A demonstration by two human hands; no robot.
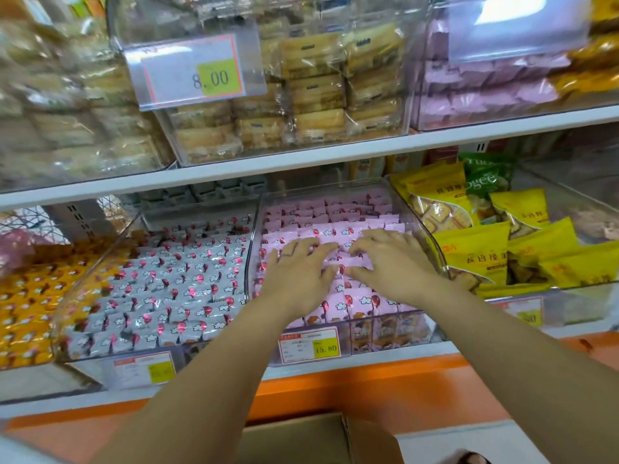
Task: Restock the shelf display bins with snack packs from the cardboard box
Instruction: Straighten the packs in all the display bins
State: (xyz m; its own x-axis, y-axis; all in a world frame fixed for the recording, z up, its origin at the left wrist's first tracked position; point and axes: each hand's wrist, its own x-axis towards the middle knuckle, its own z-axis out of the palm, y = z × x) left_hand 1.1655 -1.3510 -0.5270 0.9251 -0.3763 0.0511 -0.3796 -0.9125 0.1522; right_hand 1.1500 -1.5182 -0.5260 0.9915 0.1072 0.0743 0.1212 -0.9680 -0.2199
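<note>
Head view: am pressing left hand [298,262] and right hand [392,259] flat on pink snack packs [335,229] in middle clear bin [432,236]. Fingers spreading, gripping nothing, though right thumb possibly tucking under pack edge; blurry. Aiming for level rows, using light pressure, avoiding crushing. Cardboard box [318,437] sitting below, near me. Grey packs [167,279] lying in left bin, yellow bags [475,249] on right. White shelf [301,169] running overhead, orange ledge [368,386] below.

— What is spanning the middle?
— A long white metal shelf board [335,155] is running across, rising rightward.
— And lower?
— A glossy orange base panel [368,390] is stretching beneath, with pale floor [469,440] showing bottom right. A bright glare [512,10] is shining top right.
</note>
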